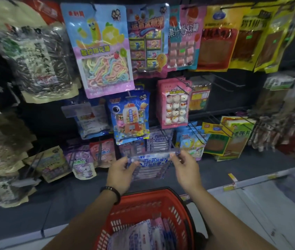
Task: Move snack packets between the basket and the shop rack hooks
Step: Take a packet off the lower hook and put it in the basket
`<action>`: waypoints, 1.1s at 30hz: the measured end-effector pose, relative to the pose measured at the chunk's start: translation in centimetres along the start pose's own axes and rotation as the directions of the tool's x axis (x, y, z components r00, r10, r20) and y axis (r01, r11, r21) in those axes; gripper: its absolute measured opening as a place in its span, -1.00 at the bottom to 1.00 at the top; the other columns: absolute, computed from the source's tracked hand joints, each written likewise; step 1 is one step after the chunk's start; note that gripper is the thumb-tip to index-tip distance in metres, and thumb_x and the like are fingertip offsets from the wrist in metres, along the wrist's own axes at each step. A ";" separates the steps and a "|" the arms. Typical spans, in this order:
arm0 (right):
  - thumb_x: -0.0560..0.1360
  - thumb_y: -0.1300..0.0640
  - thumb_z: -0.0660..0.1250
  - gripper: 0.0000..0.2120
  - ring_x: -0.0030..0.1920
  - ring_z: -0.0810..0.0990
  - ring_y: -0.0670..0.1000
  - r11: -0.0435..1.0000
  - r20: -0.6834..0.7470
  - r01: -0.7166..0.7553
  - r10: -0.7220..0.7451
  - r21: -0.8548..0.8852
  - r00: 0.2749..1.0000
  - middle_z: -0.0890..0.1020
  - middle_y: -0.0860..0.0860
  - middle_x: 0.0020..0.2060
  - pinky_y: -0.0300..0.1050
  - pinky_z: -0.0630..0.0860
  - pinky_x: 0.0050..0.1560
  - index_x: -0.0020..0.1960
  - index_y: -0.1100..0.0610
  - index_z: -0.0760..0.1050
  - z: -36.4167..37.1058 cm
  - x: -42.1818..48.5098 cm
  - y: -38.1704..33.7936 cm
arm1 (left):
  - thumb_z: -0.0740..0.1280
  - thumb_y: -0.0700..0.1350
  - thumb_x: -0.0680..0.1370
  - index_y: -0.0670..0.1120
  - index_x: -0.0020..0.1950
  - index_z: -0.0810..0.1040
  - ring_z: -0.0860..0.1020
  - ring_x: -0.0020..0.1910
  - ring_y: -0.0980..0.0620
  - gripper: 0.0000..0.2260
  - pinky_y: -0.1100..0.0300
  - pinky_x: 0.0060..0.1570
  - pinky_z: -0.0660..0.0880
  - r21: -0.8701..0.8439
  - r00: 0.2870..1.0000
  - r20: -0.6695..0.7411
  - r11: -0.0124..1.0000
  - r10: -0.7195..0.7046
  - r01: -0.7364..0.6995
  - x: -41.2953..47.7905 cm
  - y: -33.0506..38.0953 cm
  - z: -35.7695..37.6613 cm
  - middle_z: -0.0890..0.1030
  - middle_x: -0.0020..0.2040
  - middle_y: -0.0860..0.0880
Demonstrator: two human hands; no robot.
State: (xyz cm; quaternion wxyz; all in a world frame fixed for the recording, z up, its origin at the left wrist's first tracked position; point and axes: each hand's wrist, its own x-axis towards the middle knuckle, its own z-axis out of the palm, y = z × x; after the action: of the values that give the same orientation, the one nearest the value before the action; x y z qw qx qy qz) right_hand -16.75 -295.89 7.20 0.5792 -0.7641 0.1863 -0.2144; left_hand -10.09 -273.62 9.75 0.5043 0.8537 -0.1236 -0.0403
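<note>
While pinched at both upper corners, held flat before the rack's [233,98] bottom row of hooks: blue-and-white snack packet [151,162]. Left corner between fingers and thumb of the left hand [120,168], right corner in those of the right hand [184,165]; hands apart, each clamped on the packet. Just behind, hung on a hook, a stack of like packets [158,141]. Below the hands, off the rack's lower edge, red basket [143,201] holding more such packets [143,235]. Dark bracelet [111,193] on left wrist.
</note>
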 end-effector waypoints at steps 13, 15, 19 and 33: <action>0.69 -0.20 0.25 -0.51 0.26 0.62 0.13 0.947 -0.229 -0.293 0.317 0.133 0.920 0.61 -0.01 0.14 0.04 0.49 0.29 0.43 0.13 0.52 1.0 7.6 12.5 | 0.34 0.09 0.68 -0.04 0.04 0.64 0.54 -0.27 0.00 -0.78 -0.03 -0.13 0.49 -0.280 0.979 0.097 0.939 -0.181 0.201 6.1 -4.8 15.8 0.64 -0.18 -0.10; 0.71 -0.12 0.26 -0.56 0.24 0.61 0.15 0.940 -0.251 -0.322 0.341 0.115 0.906 0.59 0.01 0.09 0.02 0.46 0.23 0.41 0.18 0.53 0.7 9.1 13.9 | 0.32 0.09 0.70 -0.09 0.03 0.64 0.51 -0.35 0.02 -0.73 -0.03 -0.23 0.49 -0.298 0.968 0.101 0.921 -0.231 0.251 7.4 -5.3 17.7 0.64 -0.24 -0.13; 0.72 -0.08 0.26 -0.56 0.19 0.52 0.00 0.922 -0.205 -0.369 0.386 0.115 0.899 0.53 -0.05 0.08 -0.11 0.35 0.21 0.44 0.20 0.50 0.3 11.3 16.4 | 0.36 0.02 0.69 -0.26 0.02 0.64 0.51 -0.43 0.02 -0.68 0.10 -0.41 0.52 -0.385 0.936 0.085 0.855 -0.341 0.347 10.3 -6.3 20.1 0.62 -0.26 -0.22; 0.72 -0.07 0.25 -0.29 0.64 0.27 0.08 0.962 -0.147 -0.235 0.215 -0.140 0.966 0.26 0.07 0.67 -0.05 0.25 0.58 0.74 0.07 0.00 0.7 15.4 17.5 | 0.36 0.01 0.70 -0.13 0.08 0.65 0.60 -0.46 -0.04 -0.79 0.12 -0.45 0.62 -0.489 0.922 0.064 0.794 -0.381 0.362 16.2 -7.3 23.4 0.66 -0.28 -0.19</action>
State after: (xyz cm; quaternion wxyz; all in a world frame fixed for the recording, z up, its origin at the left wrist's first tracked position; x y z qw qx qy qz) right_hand -4.08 -308.06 -8.10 0.5249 -0.7652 0.3257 -0.1814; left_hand 2.25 -294.23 -7.10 0.6889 0.7051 0.0704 -0.1525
